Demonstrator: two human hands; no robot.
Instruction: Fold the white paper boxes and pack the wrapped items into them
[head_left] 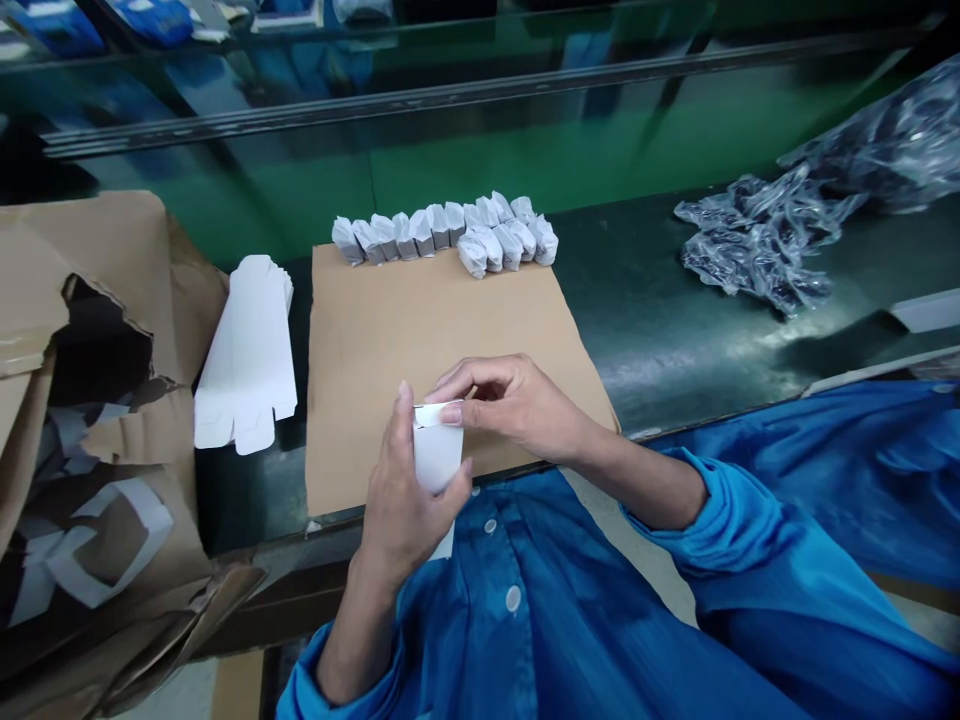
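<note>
A small white carton (437, 455) stands upright close to my body, above the front edge of the cardboard sheet (420, 340). My left hand (405, 500) is wrapped around its sides, thumb in front. At the carton's top, my right hand (517, 405) pinches the end flap between thumb and fingers. What is inside the carton cannot be seen. Along the far edge of the sheet sit several small wrapped packets (420, 232) in pale grey-white covering, partly in two rows. Left of the sheet lies a stack of flat, unfolded white cartons (251, 350).
A torn brown cardboard box (172, 350) with white paper scraps stands at the left. Crumpled clear plastic bags (780, 235) lie on the dark green bench (637, 310) at the right. A dark rail (450, 100) crosses behind. Another blue-clothed person (847, 450) is beside me at right.
</note>
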